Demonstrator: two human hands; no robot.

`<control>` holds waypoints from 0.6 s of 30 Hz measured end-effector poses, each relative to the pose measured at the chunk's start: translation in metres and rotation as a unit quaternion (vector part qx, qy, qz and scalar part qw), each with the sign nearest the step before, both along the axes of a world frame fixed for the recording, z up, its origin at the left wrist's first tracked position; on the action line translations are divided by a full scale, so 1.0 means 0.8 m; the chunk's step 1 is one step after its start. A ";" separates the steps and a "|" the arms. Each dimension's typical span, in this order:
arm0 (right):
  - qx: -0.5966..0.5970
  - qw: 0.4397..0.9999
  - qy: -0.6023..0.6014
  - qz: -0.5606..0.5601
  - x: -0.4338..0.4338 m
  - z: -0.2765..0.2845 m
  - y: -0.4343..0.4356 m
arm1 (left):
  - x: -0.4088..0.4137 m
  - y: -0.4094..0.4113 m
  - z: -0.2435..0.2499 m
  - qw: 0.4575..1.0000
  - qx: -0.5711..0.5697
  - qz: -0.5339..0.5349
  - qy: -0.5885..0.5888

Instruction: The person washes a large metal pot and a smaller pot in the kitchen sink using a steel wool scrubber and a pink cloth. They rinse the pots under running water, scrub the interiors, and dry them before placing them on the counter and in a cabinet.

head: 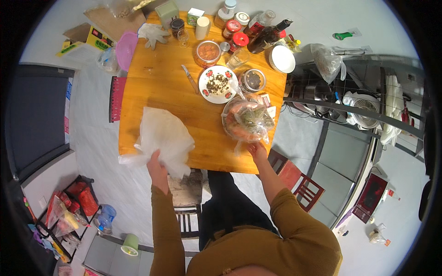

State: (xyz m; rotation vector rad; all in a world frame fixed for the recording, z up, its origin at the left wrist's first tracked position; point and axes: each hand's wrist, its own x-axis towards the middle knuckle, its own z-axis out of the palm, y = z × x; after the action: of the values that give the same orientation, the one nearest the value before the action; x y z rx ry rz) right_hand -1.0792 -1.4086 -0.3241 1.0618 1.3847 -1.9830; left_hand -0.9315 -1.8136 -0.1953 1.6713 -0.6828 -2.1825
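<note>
My left hand point(158, 169) grips a translucent white plastic bag point(165, 132), which spreads over the near left part of the wooden table point(159, 86). At the table's near right, my right hand point(257, 150) touches the lower edge of clear plastic bags of food point(247, 119); whether its fingers grip the plastic I cannot tell. Just beyond those bags stands a glass jar with dark contents point(253, 81). A floral-rimmed plate point(218, 84) holds chopped dark and pale food. Left of the plate lies a small wooden-handled knife point(190, 80).
Lidded jars point(238, 40), a dark glass bottle point(266, 38), a white bowl point(282, 59) and a stemmed glass point(183, 37) stand at the far side. A work glove point(152, 33) lies far left. Chairs point(309, 193) stand near the table's front.
</note>
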 end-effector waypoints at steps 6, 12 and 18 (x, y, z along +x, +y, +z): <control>-0.105 0.993 0.042 0.021 -0.026 -0.038 -0.014 | 0.058 0.006 -0.011 0.993 -0.079 -0.079 -0.042; -0.086 0.987 0.028 0.133 -0.056 -0.032 -0.014 | 0.062 0.039 -0.010 0.983 -0.120 -0.122 -0.061; -0.050 0.993 0.036 0.098 -0.053 -0.017 -0.027 | 0.070 0.060 -0.030 0.985 -0.112 -0.111 -0.072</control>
State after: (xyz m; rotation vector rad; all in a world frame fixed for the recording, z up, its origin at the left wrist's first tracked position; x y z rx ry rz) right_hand -1.1218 -1.4301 -0.3377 0.7838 1.3551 -1.9403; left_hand -0.8758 -1.7653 -0.2195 1.7166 -1.1590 -2.0460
